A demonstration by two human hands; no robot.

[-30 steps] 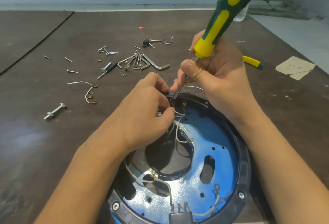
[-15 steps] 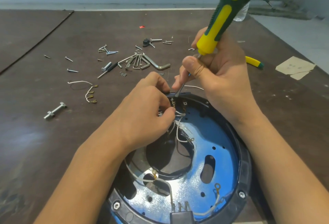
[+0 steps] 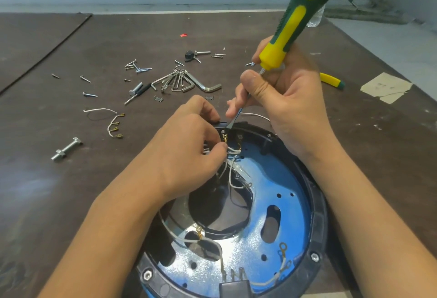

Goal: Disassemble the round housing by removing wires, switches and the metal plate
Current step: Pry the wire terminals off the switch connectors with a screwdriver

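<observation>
The round black housing (image 3: 318, 212) lies in front of me with a shiny metal plate (image 3: 293, 191) inside that reflects blue. White wires (image 3: 233, 174) run across the plate. At the far rim sits a black switch (image 3: 223, 125). My left hand (image 3: 189, 146) pinches that switch and its wires. My right hand (image 3: 283, 99) grips a green-and-yellow screwdriver (image 3: 298, 16), whose tip touches the switch's top edge. A second black switch (image 3: 234, 288) sits at the near rim with wires attached.
On the brown table beyond the housing lie a set of hex keys (image 3: 186, 82), several loose screws (image 3: 137, 68), a removed wire bundle (image 3: 111, 122), a large bolt (image 3: 66, 148), a second yellow tool handle (image 3: 331, 80) and a paper scrap (image 3: 385, 87).
The right hand and screwdriver have risen slightly and shifted right, with the tip staying at the switch. The left hand keeps its hold.
</observation>
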